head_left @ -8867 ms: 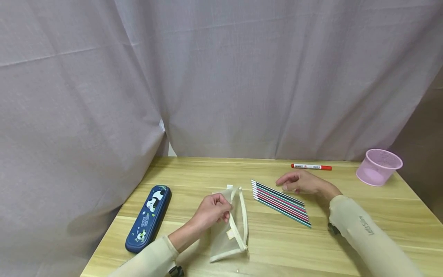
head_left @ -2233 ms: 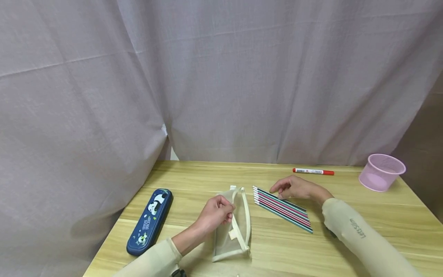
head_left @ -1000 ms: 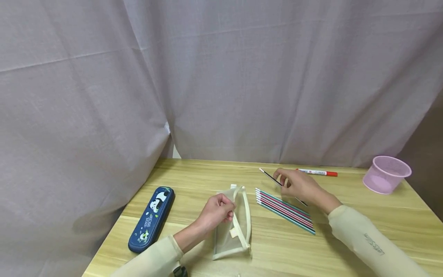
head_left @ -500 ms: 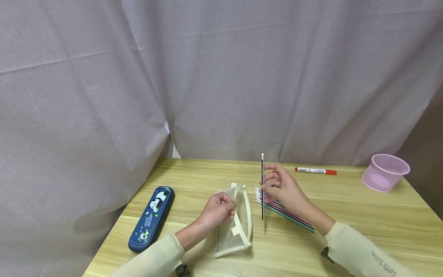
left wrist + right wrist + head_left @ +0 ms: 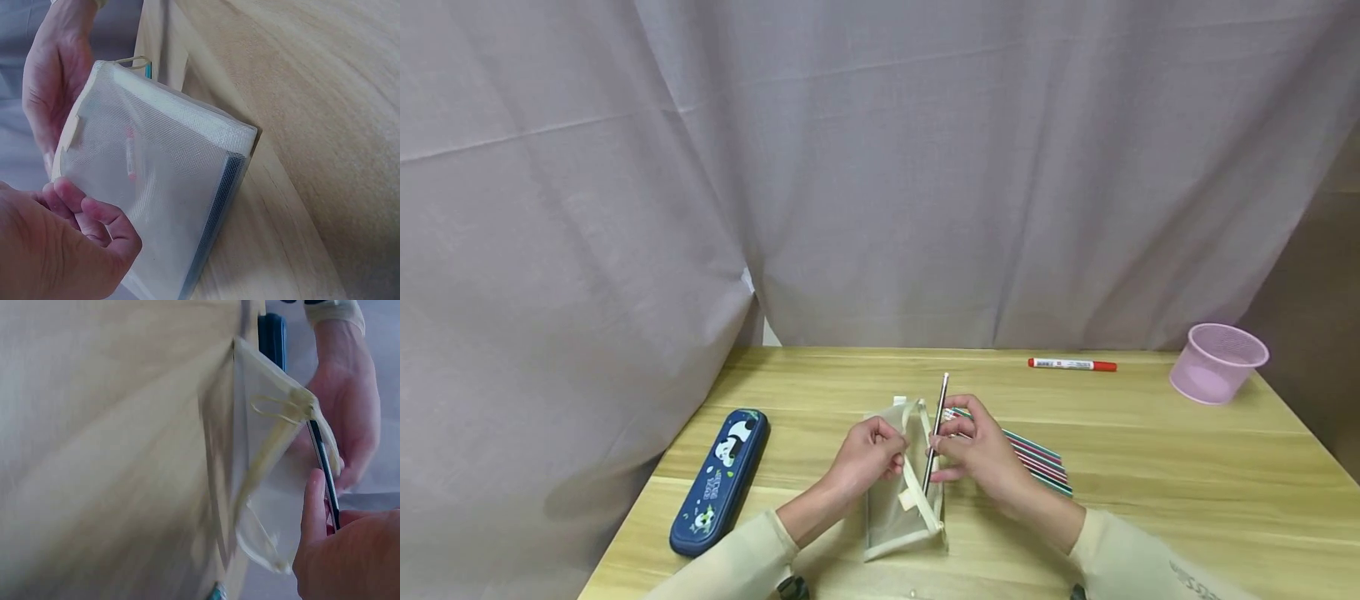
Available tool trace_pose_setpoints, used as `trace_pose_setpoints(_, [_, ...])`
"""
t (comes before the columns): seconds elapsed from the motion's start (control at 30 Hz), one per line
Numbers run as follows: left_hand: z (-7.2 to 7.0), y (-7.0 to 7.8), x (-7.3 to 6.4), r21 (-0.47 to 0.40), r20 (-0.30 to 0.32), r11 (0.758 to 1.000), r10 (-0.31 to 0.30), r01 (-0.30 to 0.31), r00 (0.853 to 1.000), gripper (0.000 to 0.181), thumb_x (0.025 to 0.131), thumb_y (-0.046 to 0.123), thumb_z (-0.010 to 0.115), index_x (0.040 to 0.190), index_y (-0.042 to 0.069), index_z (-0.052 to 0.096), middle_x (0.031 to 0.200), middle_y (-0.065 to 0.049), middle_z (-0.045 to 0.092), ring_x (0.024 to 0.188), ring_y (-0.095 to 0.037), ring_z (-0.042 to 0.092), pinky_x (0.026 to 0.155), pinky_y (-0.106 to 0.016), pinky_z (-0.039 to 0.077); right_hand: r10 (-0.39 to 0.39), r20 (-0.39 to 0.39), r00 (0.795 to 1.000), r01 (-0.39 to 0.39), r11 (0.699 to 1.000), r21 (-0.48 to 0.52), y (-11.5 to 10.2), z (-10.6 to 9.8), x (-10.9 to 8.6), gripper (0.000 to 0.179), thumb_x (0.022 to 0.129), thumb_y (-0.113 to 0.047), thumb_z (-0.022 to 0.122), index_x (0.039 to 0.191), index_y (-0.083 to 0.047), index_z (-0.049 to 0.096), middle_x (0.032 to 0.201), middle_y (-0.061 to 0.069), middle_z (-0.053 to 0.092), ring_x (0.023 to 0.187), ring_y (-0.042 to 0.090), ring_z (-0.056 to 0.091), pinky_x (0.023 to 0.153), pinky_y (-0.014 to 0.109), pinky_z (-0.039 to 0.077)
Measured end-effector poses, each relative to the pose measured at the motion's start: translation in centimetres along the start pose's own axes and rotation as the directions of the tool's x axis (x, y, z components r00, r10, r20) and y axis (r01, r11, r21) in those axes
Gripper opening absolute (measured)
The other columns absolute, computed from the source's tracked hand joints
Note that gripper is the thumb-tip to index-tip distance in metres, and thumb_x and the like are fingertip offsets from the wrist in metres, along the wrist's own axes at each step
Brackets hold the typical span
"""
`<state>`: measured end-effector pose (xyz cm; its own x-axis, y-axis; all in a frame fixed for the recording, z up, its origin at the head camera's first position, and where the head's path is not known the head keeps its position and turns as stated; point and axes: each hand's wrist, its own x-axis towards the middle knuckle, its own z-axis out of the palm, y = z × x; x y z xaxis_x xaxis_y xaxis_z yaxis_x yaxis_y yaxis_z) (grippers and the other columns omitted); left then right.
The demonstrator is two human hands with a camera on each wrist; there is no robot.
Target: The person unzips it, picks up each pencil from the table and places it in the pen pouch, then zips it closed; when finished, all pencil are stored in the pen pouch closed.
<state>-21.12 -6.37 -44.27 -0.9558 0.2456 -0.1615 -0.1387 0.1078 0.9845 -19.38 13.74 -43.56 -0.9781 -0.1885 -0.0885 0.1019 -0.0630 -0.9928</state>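
A cream mesh zipper pouch (image 5: 887,517) stands on the table with its zipper parted. My left hand (image 5: 868,457) pinches the near edge of its mouth; in the left wrist view the fingers of that left hand (image 5: 75,237) curl at the zipper edge. A dark pencil (image 5: 939,417) with a white end is pinched in my right hand (image 5: 988,458), its lower part inside the pouch's mouth. In the right wrist view the pencil (image 5: 324,469) slants past the zipper end. Behind the right hand, a row of green, red and black pencils (image 5: 1037,458) lies partly hidden.
A navy panda pencil case (image 5: 718,483) lies at the left of the wooden table (image 5: 1150,483). Toward the back are a red and white marker (image 5: 1071,364) and, at the right, a pink mesh cup (image 5: 1216,367). A grey curtain (image 5: 880,183) hangs behind.
My right hand has picked the dark pencil from the row, turned it upright and carried it left into the pouch's mouth. The left hand keeps its hold on the pouch.
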Motion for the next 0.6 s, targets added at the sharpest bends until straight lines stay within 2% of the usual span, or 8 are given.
trace_pose_setpoints(0.37, [0.1,0.0,0.2,-0.005,0.008,1.000,0.022,-0.022,1.000,0.011,0.096,0.011,0.067,0.096,0.008,0.056,0.072,0.001,0.060,0.063,-0.010,0.060,0.060,-0.021,0.048,0.053,0.080,0.995,-0.047,0.996,-0.070,1.6,1.0,0.5,0.058,0.096,0.000,0.068,0.146,0.001,0.039,0.113,0.018,0.060,0.092,0.024,0.068,0.076,0.047,0.067])
trace_pose_setpoints(0.6, [0.2,-0.2,0.2,-0.023,0.003,0.999,0.025,-0.025,1.000,0.011,0.096,0.008,0.066,0.095,0.008,0.055,0.072,0.001,0.059,0.062,-0.009,0.059,0.060,-0.020,0.048,0.085,0.061,0.995,-0.080,0.993,-0.087,2.1,1.4,0.7,0.055,0.095,0.001,0.069,0.142,0.004,0.041,0.111,0.017,0.060,0.088,0.023,0.067,0.073,0.045,0.067])
